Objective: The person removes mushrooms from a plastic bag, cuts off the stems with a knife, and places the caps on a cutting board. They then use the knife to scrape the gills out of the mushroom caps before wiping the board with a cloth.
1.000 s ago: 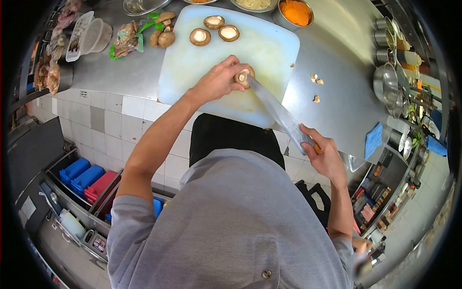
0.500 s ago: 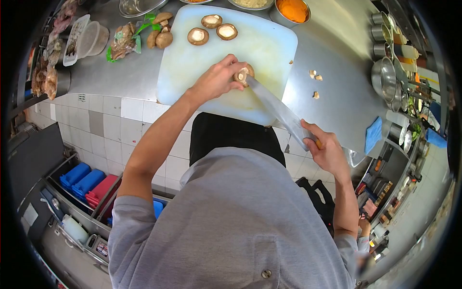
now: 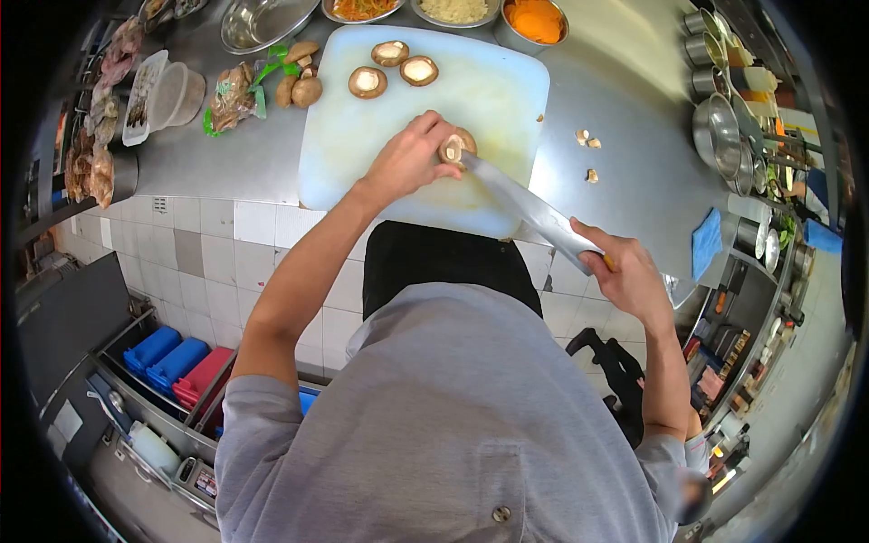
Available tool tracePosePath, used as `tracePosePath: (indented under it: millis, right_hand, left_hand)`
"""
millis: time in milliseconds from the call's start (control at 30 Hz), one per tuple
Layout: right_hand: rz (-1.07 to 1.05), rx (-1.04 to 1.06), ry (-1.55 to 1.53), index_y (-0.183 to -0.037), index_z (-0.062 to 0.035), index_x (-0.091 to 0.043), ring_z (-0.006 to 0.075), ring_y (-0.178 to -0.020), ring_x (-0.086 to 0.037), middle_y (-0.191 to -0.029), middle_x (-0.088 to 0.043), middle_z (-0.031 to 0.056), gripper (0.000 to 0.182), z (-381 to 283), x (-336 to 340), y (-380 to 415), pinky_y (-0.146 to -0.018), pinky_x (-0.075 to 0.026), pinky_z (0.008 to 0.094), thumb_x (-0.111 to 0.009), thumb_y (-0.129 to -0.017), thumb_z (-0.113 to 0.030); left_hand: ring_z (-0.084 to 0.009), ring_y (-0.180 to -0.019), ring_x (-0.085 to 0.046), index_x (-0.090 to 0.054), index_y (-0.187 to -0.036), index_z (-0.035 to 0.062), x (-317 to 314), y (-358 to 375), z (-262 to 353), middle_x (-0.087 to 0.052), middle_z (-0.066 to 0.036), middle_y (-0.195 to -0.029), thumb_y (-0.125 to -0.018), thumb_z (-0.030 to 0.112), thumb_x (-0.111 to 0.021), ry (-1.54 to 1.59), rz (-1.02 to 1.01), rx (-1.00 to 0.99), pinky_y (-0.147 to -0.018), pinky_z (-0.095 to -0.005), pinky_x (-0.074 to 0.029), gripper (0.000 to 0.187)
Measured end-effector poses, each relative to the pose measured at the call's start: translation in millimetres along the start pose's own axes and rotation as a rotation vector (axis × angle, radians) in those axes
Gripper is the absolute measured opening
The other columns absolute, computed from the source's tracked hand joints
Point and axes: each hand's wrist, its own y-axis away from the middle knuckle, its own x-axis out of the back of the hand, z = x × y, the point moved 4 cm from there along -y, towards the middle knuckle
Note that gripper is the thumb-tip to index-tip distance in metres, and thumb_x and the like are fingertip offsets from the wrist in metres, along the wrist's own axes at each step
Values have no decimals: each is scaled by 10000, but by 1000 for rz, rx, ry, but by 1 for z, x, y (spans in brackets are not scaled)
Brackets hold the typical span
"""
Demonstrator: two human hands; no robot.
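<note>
My left hand [image 3: 413,161] is closed on a brown mushroom [image 3: 464,142] over the white cutting board [image 3: 344,149], its pale stem side facing up. My right hand [image 3: 626,274] grips the handle of a large kitchen knife [image 3: 534,211]. The blade's tip touches the mushroom beside its stem. Toward the far side of the board lie three mushrooms with pale undersides up, one of them a mushroom [image 3: 367,82] at the left. Small cut stem pieces [image 3: 592,176] lie on the steel counter to the right of the board.
Whole mushrooms [image 3: 306,91] and a bagged bunch [image 3: 233,95] sit left of the board. Behind it stand a bowl of orange food [image 3: 534,20], a bowl of pale minced food [image 3: 454,9] and a steel bowl [image 3: 262,25]. A blue cloth [image 3: 706,242] lies at the counter's right edge.
The view has shifted slightly, showing more of the bowls at the back. Both hands keep their grips, and the knife tip stays at the mushroom's stem.
</note>
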Motion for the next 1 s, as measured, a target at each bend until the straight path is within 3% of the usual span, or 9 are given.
tracePosePath:
  millis: [67,167,267,367,467,567,667,1000]
  right_hand:
    - [52,62,84,-1365,-176,-689,383,-726,-663,-835,-712,183,484,-2,6,3,-687,-519,468,-723,-905,-29]
    - [108,139,177,-1366,-187,-691,370,-750,-674,-872,-730,157,498,-7,15,3,-686,-528,466,-721,-896,-24]
    - [63,39,280,-1360,-188,-698,365,-759,-676,-874,-728,152,489,-19,33,14,-688,-527,462,-722,-898,-27]
    - [146,-65,201,-1357,-175,-701,363,-743,-676,-864,-722,154,481,-9,41,35,-693,-527,457,-731,-898,-37]
    - [168,-55,66,-1370,-160,-694,351,-719,-682,-875,-728,168,482,6,25,42,-697,-533,438,-740,-904,-46]
    - [193,-39,-79,-1391,-153,-681,343,-705,-686,-903,-736,190,494,15,-6,45,-701,-538,416,-745,-912,-52]
    - [151,-113,-182,-1403,-162,-675,340,-704,-682,-925,-740,203,500,15,-25,44,-702,-540,404,-748,-919,-60]
    - [159,-87,-160,-1415,-158,-666,357,-677,-655,-861,-712,218,501,17,-43,41,-682,-523,424,-735,-929,-59]
  left_hand:
    - [-331,-1204,-616,-651,-1357,83,-3,0,6,-620,-109,-1347,-779,196,-893,-28,109,-168,-1043,-429,-533,637]
    - [-354,-1267,-575,-671,-1291,73,-9,-2,9,-620,-115,-1379,-775,178,-876,-72,-22,-264,-1104,-446,-487,565]
    - [-359,-1208,-619,-669,-1303,72,-2,-3,8,-646,-121,-1314,-796,186,-870,25,-13,-146,-1052,-445,-520,557]
    - [-309,-1087,-681,-678,-1330,57,0,0,-2,-663,-115,-1280,-814,180,-885,-15,62,116,-948,-409,-572,570]
    - [-268,-887,-698,-673,-1350,53,-7,5,-7,-675,-124,-1172,-840,186,-877,59,155,134,-838,-386,-587,565]
    - [-348,-1016,-690,-670,-1341,74,-4,8,3,-656,-151,-1169,-839,171,-857,154,67,263,-914,-446,-570,544]
    - [-342,-982,-691,-646,-1396,98,-5,10,5,-638,-157,-1123,-857,135,-825,152,31,240,-896,-448,-570,569]
    - [-303,-866,-652,-625,-1447,139,-3,13,13,-599,-148,-1025,-862,67,-816,135,-59,234,-844,-434,-559,619]
